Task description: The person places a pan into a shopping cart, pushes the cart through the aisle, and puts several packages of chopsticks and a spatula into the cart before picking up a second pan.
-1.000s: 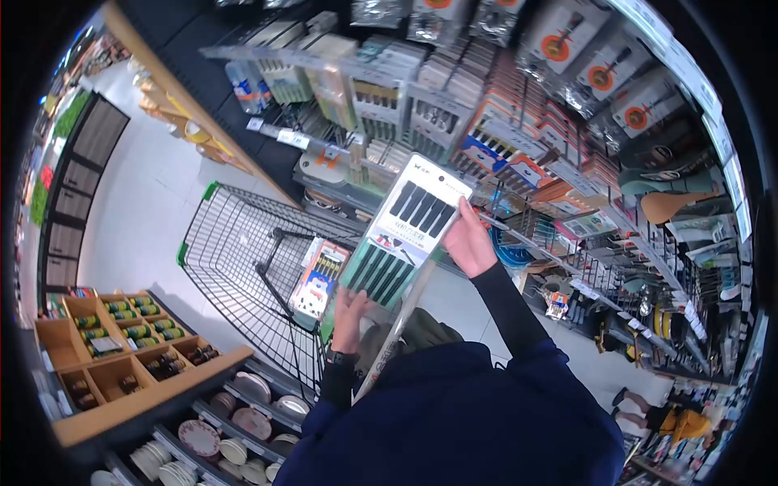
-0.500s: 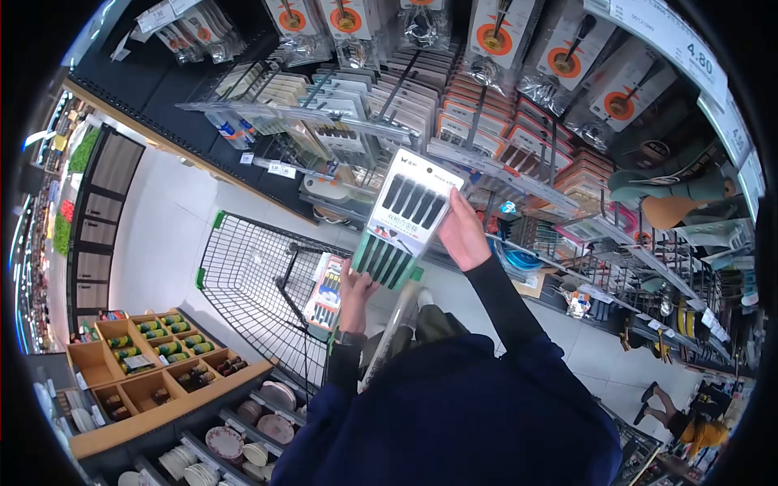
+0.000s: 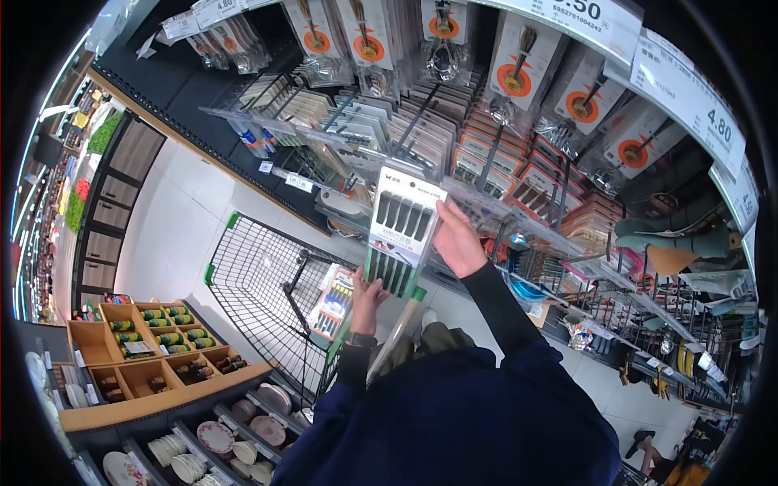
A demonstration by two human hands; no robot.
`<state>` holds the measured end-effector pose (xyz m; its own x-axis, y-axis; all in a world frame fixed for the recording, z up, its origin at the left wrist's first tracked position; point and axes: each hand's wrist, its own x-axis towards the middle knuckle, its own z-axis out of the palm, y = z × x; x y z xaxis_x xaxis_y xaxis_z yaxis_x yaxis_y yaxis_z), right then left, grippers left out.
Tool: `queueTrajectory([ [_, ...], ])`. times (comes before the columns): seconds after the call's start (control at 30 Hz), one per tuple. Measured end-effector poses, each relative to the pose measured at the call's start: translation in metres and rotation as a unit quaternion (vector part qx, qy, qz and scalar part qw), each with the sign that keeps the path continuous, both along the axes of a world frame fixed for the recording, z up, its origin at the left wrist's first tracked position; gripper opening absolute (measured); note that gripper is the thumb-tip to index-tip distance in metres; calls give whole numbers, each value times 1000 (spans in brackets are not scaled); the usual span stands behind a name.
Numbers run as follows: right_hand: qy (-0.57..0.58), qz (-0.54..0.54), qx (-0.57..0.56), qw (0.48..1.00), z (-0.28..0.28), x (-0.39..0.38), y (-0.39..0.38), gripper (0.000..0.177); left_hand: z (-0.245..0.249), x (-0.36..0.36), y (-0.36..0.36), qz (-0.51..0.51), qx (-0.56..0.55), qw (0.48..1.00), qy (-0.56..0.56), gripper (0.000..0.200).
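Head cam: flat rect. pack (image 3: 399, 235), white card top, green lower part, dark slim sticks, upright betw. my hands; R hand (image 3: 460, 240) part-open, gripping upper edge, L hand (image 3: 367, 296) fingers curled, clamped on bottom.

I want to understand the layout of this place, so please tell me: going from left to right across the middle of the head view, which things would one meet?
Cabinet with drawers, cart's wire basket, held pack of dark sticks, right hand, bright blue item, orange-brown utensil head.
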<state>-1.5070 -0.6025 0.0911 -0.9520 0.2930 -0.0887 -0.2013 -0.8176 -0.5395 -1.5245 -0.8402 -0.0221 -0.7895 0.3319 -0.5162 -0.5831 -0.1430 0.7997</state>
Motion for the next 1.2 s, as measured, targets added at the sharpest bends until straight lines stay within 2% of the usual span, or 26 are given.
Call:
queueTrajectory([
  [0.4, 9, 21, -30, 999, -4, -27, 11, 28, 15, -21, 26, -5, -36, 998, 52, 71],
  [0.57, 15, -20, -38, 999, 6, -34, 13, 31, 15, -33, 40, -4, -52, 997, 53, 68],
  [0.77, 35, -11, 27, 999, -2, -40, 18, 35, 8, -39, 49, -1, -45, 998, 47, 59],
  [0.9, 17, -9, 11, 1000, -5, -38, 18, 34, -2, -44, 49, -5, -31, 999, 37, 56],
  [0.93, 16, -6, 14, 1000, -9, -39, 18, 34, -5, -45, 50, -6, -32, 999, 36, 56],
  [1.0, 17, -2, 16, 1000, -11, -40, 17, 35, -10, -50, 49, -30, -5, 999, 12, 71],
  [1.1, 14, -22, 22, 999, -10, -42, 17, 39, -19, -53, 54, -25, -7, 1000, 13, 63],
  [1.2, 36, -25, 38, 998, -10, -43, 22, 41, -21, -54, 65, -18, -10, 1000, 18, 67],
])
